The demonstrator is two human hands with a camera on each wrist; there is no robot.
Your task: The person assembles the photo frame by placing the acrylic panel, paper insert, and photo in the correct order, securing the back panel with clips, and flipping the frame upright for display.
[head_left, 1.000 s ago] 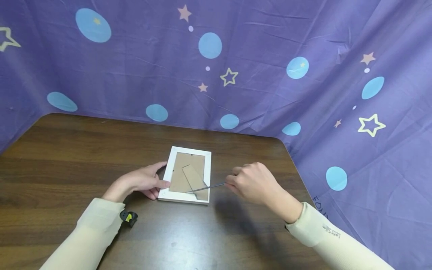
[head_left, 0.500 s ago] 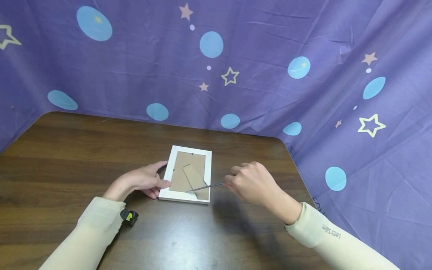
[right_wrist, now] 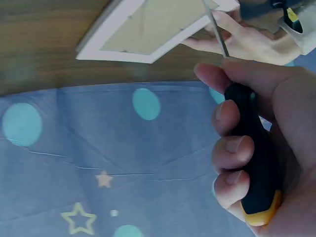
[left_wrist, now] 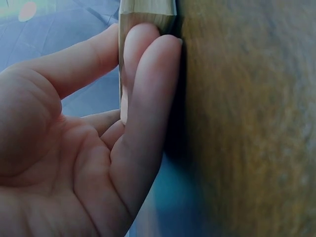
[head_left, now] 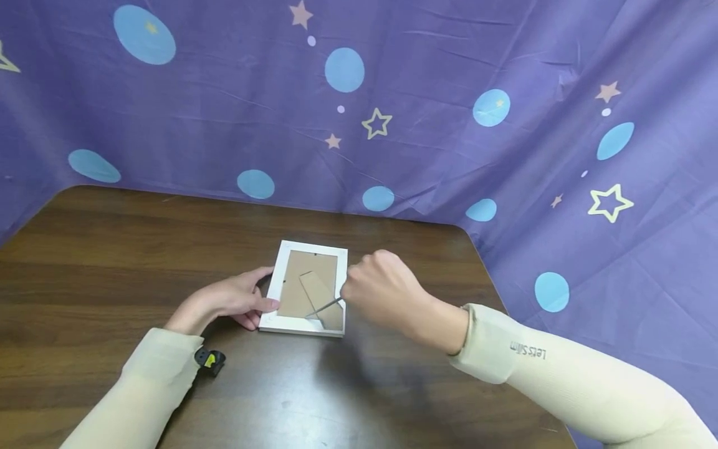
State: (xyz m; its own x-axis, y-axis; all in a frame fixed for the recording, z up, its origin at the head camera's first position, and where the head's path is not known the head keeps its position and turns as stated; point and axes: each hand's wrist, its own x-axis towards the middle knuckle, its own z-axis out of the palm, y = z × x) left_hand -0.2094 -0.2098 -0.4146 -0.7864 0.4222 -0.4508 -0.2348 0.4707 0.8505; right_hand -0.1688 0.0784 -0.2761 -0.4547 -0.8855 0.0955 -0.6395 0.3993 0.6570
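Observation:
A white picture frame (head_left: 280, 268) lies back side up on the table, showing its brown backing board (head_left: 294, 287) with a stand leg (head_left: 316, 290). My left hand (head_left: 232, 296) grips its left edge, thumb on top of the border and other fingers against the side. In the left wrist view, two fingertips press that edge (left_wrist: 148, 7). My right hand (head_left: 387, 293) has its fingers wrapped round the black and yellow handle of a screwdriver (right_wrist: 254, 143). Its thin metal shaft (head_left: 325, 307) slants down left over the lower stand leg, the tip near the frame's lower inner border.
The brown wooden table (head_left: 140, 249) reaches back to a purple curtain (head_left: 224, 93) with stars and blue ovals, which also hangs along the right side. A black strap piece with a yellow mark (head_left: 210, 360) sits at the left sleeve.
My right hand has moved left, close to the frame's right edge, with the screwdriver. The shaft now slants more steeply, its tip still near the lower border. My left hand keeps its hold.

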